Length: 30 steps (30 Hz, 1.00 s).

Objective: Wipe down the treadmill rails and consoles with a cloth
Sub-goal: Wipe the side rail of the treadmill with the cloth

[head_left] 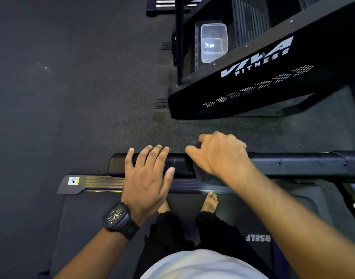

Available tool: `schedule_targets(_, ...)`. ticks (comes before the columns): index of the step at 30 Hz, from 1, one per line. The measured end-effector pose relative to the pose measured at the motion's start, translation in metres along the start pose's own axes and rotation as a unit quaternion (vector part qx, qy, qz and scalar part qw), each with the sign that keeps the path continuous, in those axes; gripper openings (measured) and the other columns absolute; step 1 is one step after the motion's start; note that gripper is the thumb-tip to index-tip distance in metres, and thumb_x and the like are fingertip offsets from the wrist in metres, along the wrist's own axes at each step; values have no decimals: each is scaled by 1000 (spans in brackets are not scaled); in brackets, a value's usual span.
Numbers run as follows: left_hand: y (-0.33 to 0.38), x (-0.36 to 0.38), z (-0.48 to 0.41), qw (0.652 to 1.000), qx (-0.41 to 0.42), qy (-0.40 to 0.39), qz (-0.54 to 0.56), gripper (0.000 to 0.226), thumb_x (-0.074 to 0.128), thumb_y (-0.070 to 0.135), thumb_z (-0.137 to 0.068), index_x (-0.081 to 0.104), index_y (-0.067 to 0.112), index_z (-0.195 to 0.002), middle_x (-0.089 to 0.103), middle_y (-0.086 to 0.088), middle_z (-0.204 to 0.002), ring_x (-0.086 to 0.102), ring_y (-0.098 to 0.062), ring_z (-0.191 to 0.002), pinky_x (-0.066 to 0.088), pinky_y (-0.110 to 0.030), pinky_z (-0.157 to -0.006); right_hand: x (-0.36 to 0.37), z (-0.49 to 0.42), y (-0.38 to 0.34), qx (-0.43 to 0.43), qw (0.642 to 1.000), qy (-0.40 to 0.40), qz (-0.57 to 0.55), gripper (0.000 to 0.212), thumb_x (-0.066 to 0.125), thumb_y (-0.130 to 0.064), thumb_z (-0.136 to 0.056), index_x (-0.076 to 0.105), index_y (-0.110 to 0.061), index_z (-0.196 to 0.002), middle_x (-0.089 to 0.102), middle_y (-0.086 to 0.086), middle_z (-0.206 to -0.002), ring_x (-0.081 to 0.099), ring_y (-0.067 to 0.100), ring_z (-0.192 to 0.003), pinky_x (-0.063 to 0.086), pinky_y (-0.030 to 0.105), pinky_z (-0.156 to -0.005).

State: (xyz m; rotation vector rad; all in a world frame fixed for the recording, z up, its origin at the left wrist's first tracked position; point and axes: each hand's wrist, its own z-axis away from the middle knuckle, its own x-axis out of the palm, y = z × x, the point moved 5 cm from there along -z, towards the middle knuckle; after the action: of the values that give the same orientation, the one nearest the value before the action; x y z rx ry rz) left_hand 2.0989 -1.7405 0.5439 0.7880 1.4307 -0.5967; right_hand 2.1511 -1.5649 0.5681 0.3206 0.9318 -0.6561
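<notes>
The left hand (148, 178) lies flat on the end of the rail (293, 163), its fingers (144, 156) straight and spread. The right hand (219, 154) is curled around a dark cloth (201, 173), holding it on the rail just beside the left hand. The cloth protrudes past the fingertips and hangs below the palm.

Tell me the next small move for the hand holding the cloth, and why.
Probably slide the right hand, which grips the dark cloth, to the person's right along the rail. Small specks, perhaps droplets, show on the rail there, while the left hand rests flat on the rail's end and covers that part.
</notes>
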Motion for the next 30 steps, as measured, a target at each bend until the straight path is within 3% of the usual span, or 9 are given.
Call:
schedule_targets(2, 1, 1, 0, 1000, -4, 2, -2, 53, 34, 42, -100, 55, 12, -138, 57, -4, -140, 50, -27, -132, 27, -59, -113, 3, 30, -9, -33, 996, 83, 19, 58, 29, -59, -97, 53, -22, -135, 55, 9, -128, 52, 39, -114, 44, 51, -90)
schedule_targets(6, 4, 1, -1, 1000, 1, 7, -10, 53, 35, 40, -99, 56, 11, -138, 56, -6, -141, 51, -28, -131, 29, -60, -111, 6, 26, -23, -126, 990, 63, -1, 59, 32, -63, -96, 41, -33, -145, 49, 4, -141, 49, 38, -123, 44, 52, -95)
schedule_targets(10, 11, 3, -1, 1000, -12, 6, -5, 52, 35, 41, -100, 55, 12, -138, 56, -5, -141, 49, -27, -132, 27, -60, -113, 3, -11, 2, -45, 995, -86, -26, 67, 21, -64, -90, 55, -27, -135, 59, 11, -134, 54, 43, -120, 49, 54, -96)
schedule_targets(13, 13, 4, -1, 1000, -15, 11, -1, 52, 34, 42, -101, 55, 12, -138, 56, -4, -140, 49, -27, -132, 25, -59, -114, 5, 8, 7, -55, 998, -1, 29, 84, -1, -62, -80, 54, -23, -131, 55, 9, -126, 52, 42, -109, 45, 46, -80)
schedule_targets(18, 14, 3, -4, 1000, -11, 8, 3, 52, 36, 41, -99, 56, 13, -138, 56, -4, -141, 50, -27, -132, 25, -61, -113, 4, 32, -13, -121, 990, 68, 25, 58, 31, -61, -96, 40, -33, -146, 48, 3, -139, 50, 36, -119, 43, 50, -94)
schedule_targets(20, 14, 2, -3, 1000, -10, 11, 5, 51, 36, 40, -98, 57, 13, -137, 57, -4, -140, 51, -28, -131, 25, -60, -113, -2, 11, -15, -135, 990, 29, -10, 54, 33, -62, -96, 48, -37, -141, 55, 1, -136, 55, 35, -118, 46, 46, -90)
schedule_targets(24, 13, 2, -5, 1000, -6, 21, 16, 50, 38, 40, -98, 58, 13, -135, 59, -4, -137, 52, -28, -129, 26, -59, -113, -5, -17, 6, -27, 994, -105, 3, 62, 30, -63, -96, 54, -29, -142, 58, 10, -139, 54, 38, -124, 47, 47, -97)
schedule_targets(28, 16, 2, -4, 1000, 10, 12, 18, 51, 38, 41, -98, 58, 12, -135, 60, -5, -137, 53, -27, -129, 27, -59, -112, 2, 33, 4, -8, 995, 64, 74, 58, 26, -57, -100, 48, -21, -139, 52, 11, -130, 52, 40, -114, 47, 52, -89)
schedule_targets(30, 16, 3, -5, 1000, 15, 7, 11, 52, 38, 41, -98, 58, 12, -136, 59, -5, -138, 52, -27, -129, 27, -59, -113, 7, 46, -7, -56, 995, 70, 49, 58, 28, -59, -98, 40, -28, -146, 48, 7, -138, 49, 38, -119, 43, 54, -95)
